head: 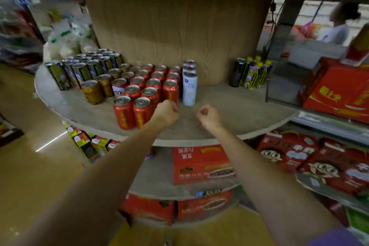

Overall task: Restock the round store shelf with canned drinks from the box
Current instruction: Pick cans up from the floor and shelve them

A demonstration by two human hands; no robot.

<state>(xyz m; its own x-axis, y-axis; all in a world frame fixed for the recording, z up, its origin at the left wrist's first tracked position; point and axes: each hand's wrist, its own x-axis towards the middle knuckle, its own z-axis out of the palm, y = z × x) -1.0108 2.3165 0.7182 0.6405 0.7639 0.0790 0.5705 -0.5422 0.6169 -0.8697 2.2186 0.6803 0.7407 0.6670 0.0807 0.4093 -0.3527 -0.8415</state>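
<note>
Left hand: fist curled, empty, beside front-row red cans | right hand: curled, empty, over bare round shelf front edge | cans packed in rows, likely for facing | box not identifiable.

Blurred person at right; can labels unreadable.

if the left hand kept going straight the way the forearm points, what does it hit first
Probably the front red cans just beyond the left hand, though depth is unclear; the white can stands slightly right of that line.
</note>
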